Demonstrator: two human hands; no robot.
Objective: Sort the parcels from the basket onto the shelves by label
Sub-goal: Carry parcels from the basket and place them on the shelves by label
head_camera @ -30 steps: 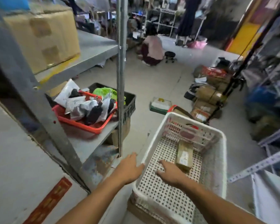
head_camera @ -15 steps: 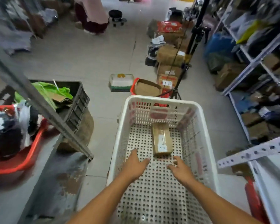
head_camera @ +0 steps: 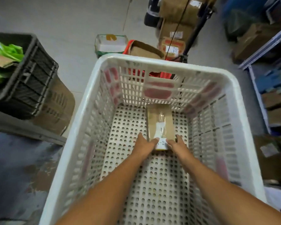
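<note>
Both of your hands have travelled forward along the basket (head_camera: pixel 94 88) floor since half a second ago and now meet the near end of the parcel (head_camera: pixel 160 120). Your left hand (head_camera: pixel 143 146) lies at its left corner, your right hand (head_camera: pixel 177 144) at its right, fingers extended and close together, thumbs touching the label (head_camera: pixel 161 142) reading "A-2". No lift is evident; the parcel lies flat near the far wall. Judged: the grasp is just starting, with shelving by label to follow.
</note>
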